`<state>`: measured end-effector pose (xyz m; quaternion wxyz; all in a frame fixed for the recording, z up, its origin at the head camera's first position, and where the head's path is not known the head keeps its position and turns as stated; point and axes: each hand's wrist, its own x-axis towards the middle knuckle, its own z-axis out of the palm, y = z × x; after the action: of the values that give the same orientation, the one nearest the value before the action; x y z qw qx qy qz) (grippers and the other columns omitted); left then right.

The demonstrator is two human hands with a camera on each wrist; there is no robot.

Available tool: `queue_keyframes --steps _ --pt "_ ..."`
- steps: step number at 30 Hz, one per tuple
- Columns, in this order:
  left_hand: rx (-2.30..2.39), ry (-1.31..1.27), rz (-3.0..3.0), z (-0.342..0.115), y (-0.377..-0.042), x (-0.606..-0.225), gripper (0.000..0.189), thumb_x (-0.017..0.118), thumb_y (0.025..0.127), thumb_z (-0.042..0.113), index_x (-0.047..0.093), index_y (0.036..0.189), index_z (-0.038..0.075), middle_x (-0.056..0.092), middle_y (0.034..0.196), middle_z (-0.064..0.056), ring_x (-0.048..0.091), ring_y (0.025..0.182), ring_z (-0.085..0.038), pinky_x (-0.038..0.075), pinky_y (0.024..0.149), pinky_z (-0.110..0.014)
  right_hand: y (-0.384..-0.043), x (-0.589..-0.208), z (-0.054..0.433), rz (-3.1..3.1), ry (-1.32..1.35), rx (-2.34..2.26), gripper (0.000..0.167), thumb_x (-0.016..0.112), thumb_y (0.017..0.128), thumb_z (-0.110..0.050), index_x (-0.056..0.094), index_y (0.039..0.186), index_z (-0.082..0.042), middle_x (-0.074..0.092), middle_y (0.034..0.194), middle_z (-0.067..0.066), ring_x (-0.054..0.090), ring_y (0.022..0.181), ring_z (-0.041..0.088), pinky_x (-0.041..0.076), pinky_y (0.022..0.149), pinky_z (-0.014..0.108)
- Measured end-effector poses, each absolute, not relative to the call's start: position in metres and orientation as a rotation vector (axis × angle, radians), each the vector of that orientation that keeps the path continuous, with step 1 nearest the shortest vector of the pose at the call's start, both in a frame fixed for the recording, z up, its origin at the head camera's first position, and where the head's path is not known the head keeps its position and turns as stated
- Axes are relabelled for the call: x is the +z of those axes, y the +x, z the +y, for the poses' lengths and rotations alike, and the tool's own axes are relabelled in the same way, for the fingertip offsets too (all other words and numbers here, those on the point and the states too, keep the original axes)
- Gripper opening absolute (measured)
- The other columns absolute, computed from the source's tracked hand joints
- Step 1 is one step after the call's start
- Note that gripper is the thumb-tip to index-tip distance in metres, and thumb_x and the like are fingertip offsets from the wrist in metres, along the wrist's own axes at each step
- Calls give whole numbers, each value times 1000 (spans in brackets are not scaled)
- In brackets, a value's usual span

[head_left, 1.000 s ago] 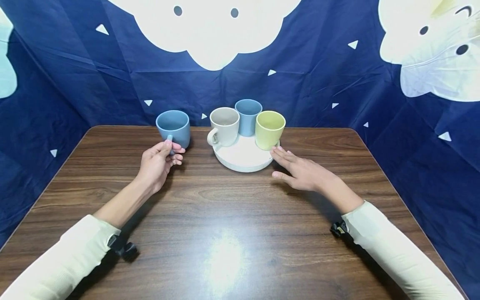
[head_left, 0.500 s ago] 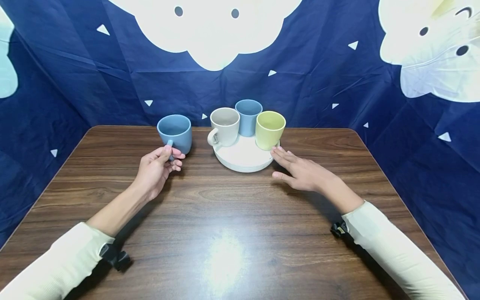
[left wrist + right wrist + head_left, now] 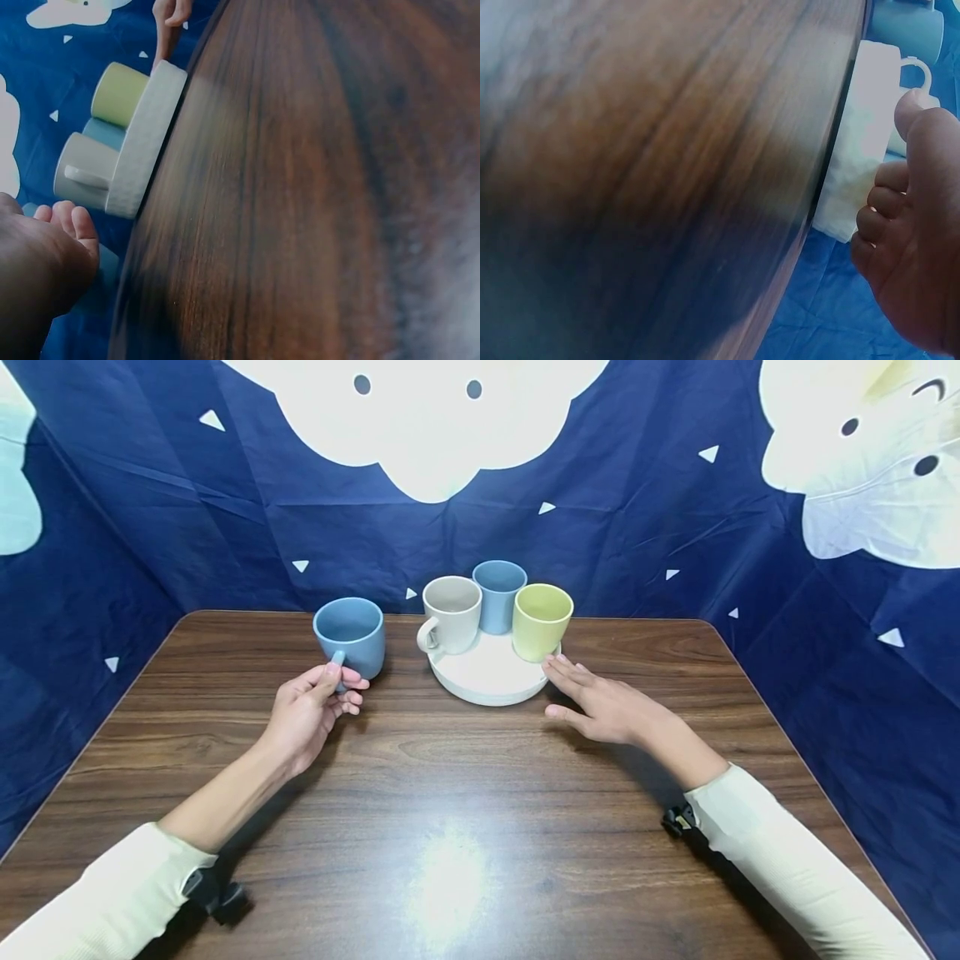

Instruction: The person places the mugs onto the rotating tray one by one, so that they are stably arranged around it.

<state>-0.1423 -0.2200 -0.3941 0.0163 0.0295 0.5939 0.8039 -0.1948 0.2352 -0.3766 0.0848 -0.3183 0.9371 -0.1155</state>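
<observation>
In the head view, my left hand [image 3: 307,714] pinches the handle of a blue mug [image 3: 358,643], thumb on top, left of a round white tray [image 3: 487,693]. The left wrist view shows this mug mostly hidden behind the hand. My right hand [image 3: 611,703] lies flat with straight fingers, fingertips right at the tray's right rim, close to a yellow-green cup [image 3: 540,631]. On the tray also stand a light grey mug [image 3: 455,625], its handle toward the left front, and a second blue cup [image 3: 497,606] behind them. All three are upright.
The tray stands near the back edge of a dark wooden table [image 3: 465,777]. A navy cloth [image 3: 345,518] with white cloud shapes hangs behind and at both sides. A wrist camera [image 3: 217,893] is strapped to the left sleeve, another [image 3: 678,820] to the right.
My left hand has drawn the blue mug a little toward me, the forearm sliding back and left. The right hand, tray and the cups on it have stayed in place.
</observation>
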Motion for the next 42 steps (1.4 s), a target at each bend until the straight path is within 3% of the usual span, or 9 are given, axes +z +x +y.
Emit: queue_keyframes --steps 42 --pt "2433 204 1818 -221 -119 -399 30 59 119 28 77 111 6 84 106 -1 76 87 -10 66 79 -23 -196 -377 235 2798 -957 -320 81 54 118 -56 25 180 -12 17 190 13 21 176 38 26 143 59"
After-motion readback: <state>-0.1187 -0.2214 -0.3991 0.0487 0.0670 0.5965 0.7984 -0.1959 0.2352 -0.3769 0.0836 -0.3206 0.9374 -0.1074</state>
